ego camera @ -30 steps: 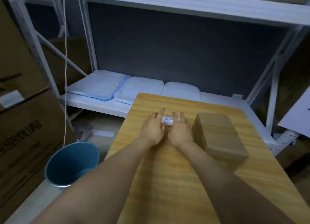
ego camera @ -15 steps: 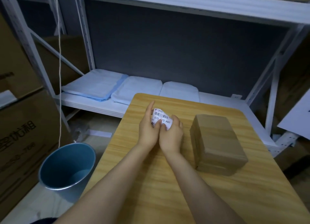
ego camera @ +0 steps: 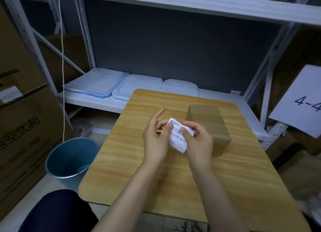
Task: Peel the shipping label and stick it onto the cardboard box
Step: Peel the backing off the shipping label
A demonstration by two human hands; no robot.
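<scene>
Holding the shipping label [ego camera: 177, 136] up off the table [ego camera: 132, 155] between both hands, the person seems to be hunting for an edge where the sticker parts from its backing. The one head view shows it printed side up, barcode and numbers facing the camera, raised in front of the chest so the corners can be seen and worked. The left hand [ego camera: 155, 141] grips the label's left side, thumb pressed on the print, the other fingers curled narrowly behind it and the forefinger sticking up free. The right hand [ego camera: 199, 143] pinches the right side, thumb and fingertips closed tight on the paper. I judge the peel not yet started; no backing hangs loose that I can see.

The cardboard box [ego camera: 210, 127] sits on the table just beyond and right of the hands, closed, its plain top bare and within easy reach for sticking. What is inside it cannot be seen.

On the floor left of the table stands a blue bin [ego camera: 69, 159], likely there for the backing paper. It looks empty, though its bottom is dim.
</scene>
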